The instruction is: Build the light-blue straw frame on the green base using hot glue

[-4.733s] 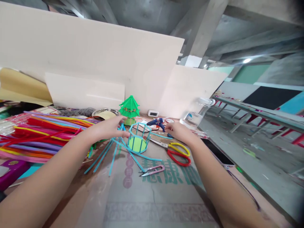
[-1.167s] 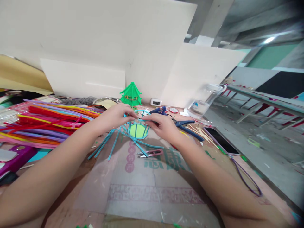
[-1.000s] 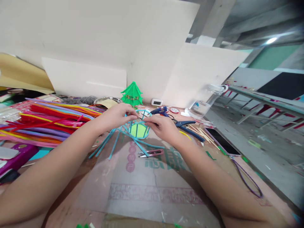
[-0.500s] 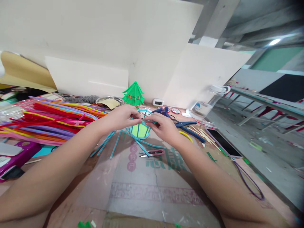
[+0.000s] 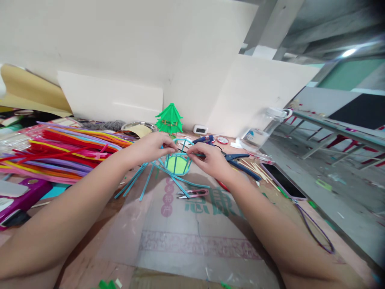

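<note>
A small blue pipe-cleaner basket (image 5: 178, 162) with a light green round base stands on the table. My left hand (image 5: 150, 147) pinches its upper rim on the left side. On the right side my right hand (image 5: 210, 159) pinches a blue pipe cleaner (image 5: 198, 155) laid along the same rim. Several loose blue pipe cleaners (image 5: 141, 182) fan out from under the basket toward me. Pink thread snips (image 5: 192, 194) lie just in front of the basket.
A heap of coloured pipe cleaners (image 5: 57, 154) fills the left. Behind the basket stand a green paper tree (image 5: 169, 119), a metal dish (image 5: 138, 127) and a blue glue gun (image 5: 204, 140). Blue pliers (image 5: 240, 160), wooden sticks, a phone (image 5: 282, 180) and a clear jar (image 5: 261, 130) lie right.
Earlier my right hand was at the glue gun and the left one reached toward the basket. Both have since closed on the basket rim, and in the last second the pinching fingers shifted slightly.
</note>
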